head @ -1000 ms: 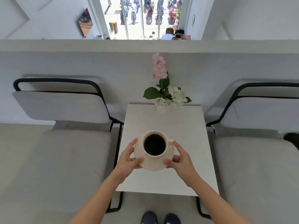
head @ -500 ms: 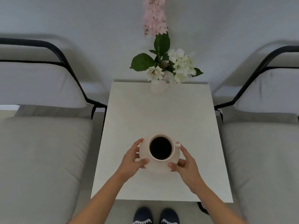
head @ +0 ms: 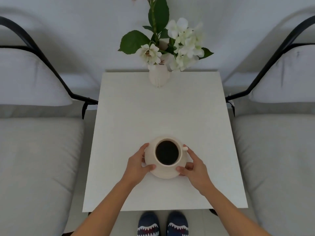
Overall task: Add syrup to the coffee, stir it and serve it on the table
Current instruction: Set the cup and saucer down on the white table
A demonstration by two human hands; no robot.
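Slippers [head: 162, 224] with a shark-tooth pattern show at the bottom edge, just under the near side of the table [head: 163, 108], and we take them for our own feet. From there our two bare forearms reach up over the white square tabletop toward its near half.

Our left hand [head: 136, 165] curls around the left side of the saucer [head: 164, 174], thumb lying along the near rim and the fingers wrapped up the far left edge, so it grips the saucer. Our right hand [head: 194, 167] does the same on the right side: thumb pressed on the near rim, fingers bent beside and under the edge, with the forefinger reaching up near the cup's little handle. Neither hand is spread wide; both are closed on the saucer.

On the saucer stands the cream-coloured cup [head: 167, 154], upright, full of black coffee, its handle pointing right. Whether the saucer already touches the tabletop or sits just above it, we cannot tell.

Farther along, at the far edge of the table, a small white vase [head: 159, 77] holds white flowers [head: 184, 45] and broad green leaves, well apart from the cup.

Grey cushioned chairs with black metal frames flank the table, one on the left [head: 37, 150] and one on the right [head: 279, 150]. A pale wall closes the view behind.
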